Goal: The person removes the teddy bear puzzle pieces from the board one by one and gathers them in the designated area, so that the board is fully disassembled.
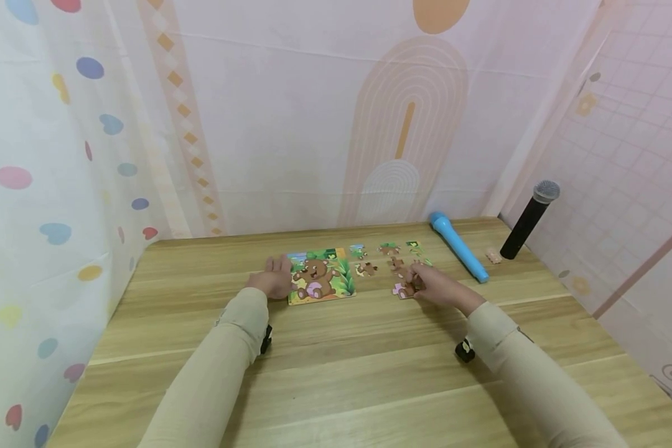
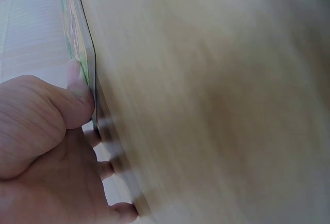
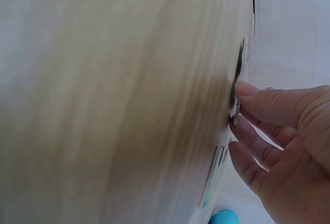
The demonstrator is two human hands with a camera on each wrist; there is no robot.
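Observation:
A square picture card (image 1: pixel 322 277) of a brown bear lies on the wooden table. My left hand (image 1: pixel 277 278) rests at its left edge. In the left wrist view the thumb (image 2: pixel 80 98) lies on the card's edge, and the other fingers stretch down to the tabletop. To the right of the card, my right hand (image 1: pixel 434 285) pinches a thin puzzle piece (image 3: pixel 237 112) between thumb and fingers, close over the table. Several loose puzzle pieces lie around it, including a brown piece (image 1: pixel 366 269), a green-and-brown piece (image 1: pixel 389 249) and a blue-and-green piece (image 1: pixel 358 251).
A blue microphone-shaped stick (image 1: pixel 460 247) lies right of the pieces. Beyond it a black microphone (image 1: pixel 526 224) with a silver head stands upright beside a small pink object (image 1: pixel 493 256). Patterned curtains (image 1: pixel 274 124) hang behind the table (image 1: pixel 336 379) and at both sides.

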